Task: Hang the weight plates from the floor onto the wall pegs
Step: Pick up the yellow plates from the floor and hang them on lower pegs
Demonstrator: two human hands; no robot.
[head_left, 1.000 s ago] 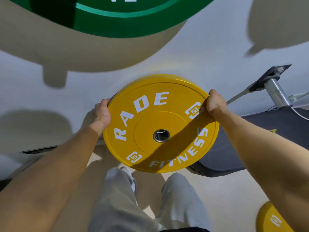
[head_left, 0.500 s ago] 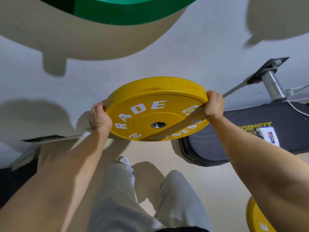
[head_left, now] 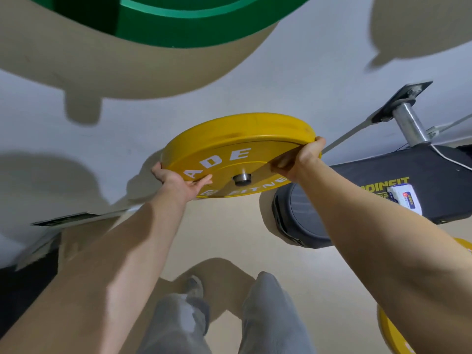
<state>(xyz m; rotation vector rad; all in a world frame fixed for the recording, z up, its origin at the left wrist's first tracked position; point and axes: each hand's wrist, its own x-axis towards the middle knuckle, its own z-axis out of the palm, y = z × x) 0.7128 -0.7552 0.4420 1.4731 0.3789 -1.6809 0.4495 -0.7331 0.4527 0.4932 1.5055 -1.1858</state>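
Head view: a yellow weight plate with white lettering is held up against the pale wall, tilted so its face points downward. A short metal stub shows at its centre hole. The left hand grips its left rim and the right hand its right rim, fingers curled round the edge. A green plate hangs well above, with bare wall between. A bare metal peg juts out to the right, a black padded roll lies near the plate's lower right edge, and another yellow plate sits on the floor.

We have tipped the yellow plate flatter against the wall; a peg now pokes through its hole.
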